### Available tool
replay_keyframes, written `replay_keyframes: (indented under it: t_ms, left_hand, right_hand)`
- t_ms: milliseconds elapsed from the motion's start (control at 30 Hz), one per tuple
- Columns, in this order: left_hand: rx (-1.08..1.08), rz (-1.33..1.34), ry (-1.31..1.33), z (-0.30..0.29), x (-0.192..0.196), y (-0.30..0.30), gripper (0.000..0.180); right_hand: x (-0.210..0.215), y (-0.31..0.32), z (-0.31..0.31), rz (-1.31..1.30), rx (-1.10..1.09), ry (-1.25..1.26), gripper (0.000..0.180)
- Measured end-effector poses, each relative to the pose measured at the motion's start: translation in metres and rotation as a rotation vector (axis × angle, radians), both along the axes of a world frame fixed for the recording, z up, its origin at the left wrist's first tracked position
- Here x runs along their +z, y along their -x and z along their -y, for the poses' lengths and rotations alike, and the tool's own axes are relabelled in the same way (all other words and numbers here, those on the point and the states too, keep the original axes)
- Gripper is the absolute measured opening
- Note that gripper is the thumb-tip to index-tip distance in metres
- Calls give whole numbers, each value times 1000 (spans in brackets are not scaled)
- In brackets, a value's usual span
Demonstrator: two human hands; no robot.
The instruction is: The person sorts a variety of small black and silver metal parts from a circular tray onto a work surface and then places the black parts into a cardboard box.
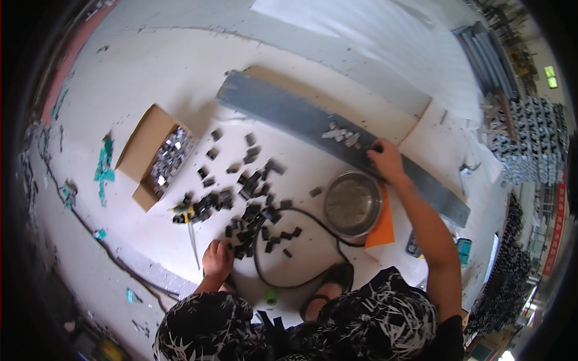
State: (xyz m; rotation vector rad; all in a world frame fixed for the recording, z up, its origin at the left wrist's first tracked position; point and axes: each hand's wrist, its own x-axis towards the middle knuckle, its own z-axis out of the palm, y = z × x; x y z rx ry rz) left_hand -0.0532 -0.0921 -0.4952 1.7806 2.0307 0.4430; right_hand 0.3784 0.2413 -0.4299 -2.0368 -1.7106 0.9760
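Observation:
My left hand [218, 259] is low on the white surface at the left edge of a scattered pile of small black blocks [251, 216]. Its fingers are curled in, and whatever they may hold is hidden. Over a long grey beam [283, 111], my right hand [385, 159] pinches with its fingertips; I cannot make out what is between them. Just left of that hand, several small silvery metal pieces [342, 135] lie on the beam. A round metal bowl [352, 204] stands in front of the beam, below my right hand.
An open cardboard box [137, 144] of small metal parts stands at the left. A yellow-handled screwdriver [191, 231] lies by the blocks. A black cable [256, 259] loops near my feet. An orange sheet [382, 225] lies beside the bowl. Metal stock [486, 60] is stacked far right.

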Motion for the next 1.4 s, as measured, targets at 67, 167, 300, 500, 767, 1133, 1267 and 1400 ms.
replay_keyframes:
  t_ms: [67, 167, 300, 500, 767, 1133, 1267, 1400]
  left_hand:
    - [-17, -17, -28, -10, -3, -6, 22]
    - [-36, -18, -53, -9, -2, -3, 25]
    - [-31, 6, -49, -13, 9, -5, 21]
    - [64, 140, -7, -20, 16, -6, 19]
    - [139, 150, -54, -30, 31, 6, 24]
    - [289, -7, -236, -53, 40, 24, 31]
    - [359, -92, -228, -57, 33, 51, 33]
    - [393, -171, -230, -63, 36, 66, 34]
  right_hand:
    - [-4, -24, -14, -65, -2, -4, 25]
    - [19, -4, -13, 124, 42, -74, 28]
    - [11, -14, -8, 99, 52, -95, 31]
    - [51, 30, 34, 380, 178, -287, 33]
    - [40, 80, 90, 411, 786, -415, 37]
    - [36, 87, 114, 624, 900, -182, 31]
    - [28, 85, 120, 603, 977, -157, 21]
    - [27, 89, 124, 613, 1074, -128, 13]
